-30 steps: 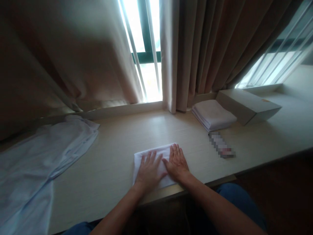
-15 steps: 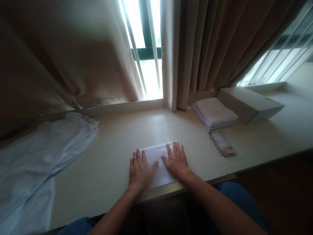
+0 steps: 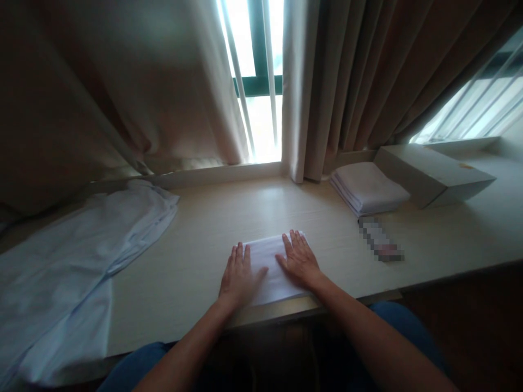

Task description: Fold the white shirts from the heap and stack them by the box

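A white cloth (image 3: 267, 272), folded into a flat rectangle, lies near the front edge of the pale table (image 3: 196, 234). On its left side rests my left hand (image 3: 239, 275), palm down, thumb stretched inward over the fabric. My right hand (image 3: 300, 258) lies flat on the right side of the cloth, its fingers spread and pointing away from me. Both hands press on the cloth from above and grip nothing. The cloth's left and right edges are partly hidden under them.
A loose heap of white fabric (image 3: 77, 261) covers the left end and hangs over the front edge. At the back right sit a folded white stack (image 3: 370, 188) and a pale box (image 3: 437, 171). A blurred-out small item (image 3: 379, 239) lies before the stack. Curtains (image 3: 347, 71) hang behind.
The view has shifted slightly, so the scene sits further right. Both hands stay flat on the folded cloth, the left seeming slightly turned and nearer its left edge.
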Demonstrator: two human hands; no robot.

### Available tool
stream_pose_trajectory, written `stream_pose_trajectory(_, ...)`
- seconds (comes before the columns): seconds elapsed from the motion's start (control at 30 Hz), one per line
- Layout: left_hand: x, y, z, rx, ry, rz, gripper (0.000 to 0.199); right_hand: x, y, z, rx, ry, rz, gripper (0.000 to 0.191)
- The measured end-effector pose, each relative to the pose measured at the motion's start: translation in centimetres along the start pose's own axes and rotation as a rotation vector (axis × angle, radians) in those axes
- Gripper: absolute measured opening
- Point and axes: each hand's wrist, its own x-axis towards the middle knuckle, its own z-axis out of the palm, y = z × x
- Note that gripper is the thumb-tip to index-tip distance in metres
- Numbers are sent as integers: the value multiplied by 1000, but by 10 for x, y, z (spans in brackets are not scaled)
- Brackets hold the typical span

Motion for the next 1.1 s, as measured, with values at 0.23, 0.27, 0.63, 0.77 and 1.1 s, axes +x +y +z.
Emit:
stream_pose_trajectory(0.23,-7,-33,-2,-151,-48,74,69,-3,-5,0,-22,19,8,71)
stream_pose_trajectory(0.27,-11,-40,-3,-197,-52,70,66,-4,-6,-1,-24,21,10,71)
stream_pose_trajectory(0.63,-103,-41,-37,-499,59,94,66,-7,-9,0,-46,29,9,69)
stream_pose_trajectory(0.77,-100,-33,-36,-393,112,108,61,-7,-10,-1,-66,24,15,69)
stream_pose_trajectory(1.1,-86,-29,-25,-402,137,-99,46,-7,-13,2,-106,31,9,67)
